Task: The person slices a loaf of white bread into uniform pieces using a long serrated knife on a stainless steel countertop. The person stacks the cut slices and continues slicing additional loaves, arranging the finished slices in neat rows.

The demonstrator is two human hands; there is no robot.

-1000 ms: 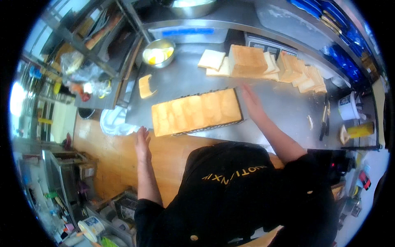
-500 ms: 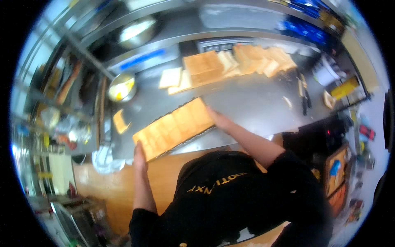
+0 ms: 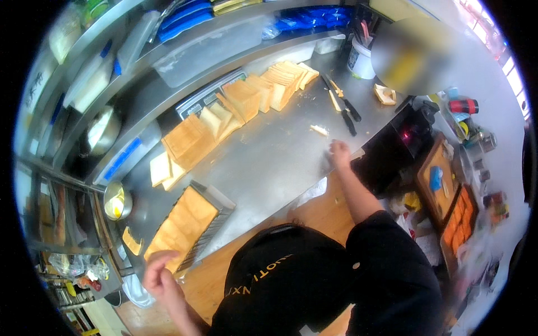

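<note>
A long block of sliced bread (image 3: 182, 227) lies on a metal tray (image 3: 216, 215) on the steel counter (image 3: 269, 159). My left hand (image 3: 159, 274) hovers just below the block's near end, fingers loosely curled, holding nothing. My right hand (image 3: 339, 152) rests on the counter's front edge at the right, fingers curled; I cannot see anything in it. Two dark-handled knives (image 3: 344, 109) and a small bread scrap (image 3: 319, 130) lie just beyond it.
Stacks of bread slices (image 3: 246, 101) line the back of the counter. A metal bowl (image 3: 116, 201) with yellow contents sits at the left. A white tub (image 3: 361, 59) stands at the back right, shelves with containers above. A dark machine (image 3: 398, 145) stands right of the counter.
The view has swung and tilted. My left hand has come off the bread block's end and lifted. My right hand has left the block and moved right to the counter edge near the knives.
</note>
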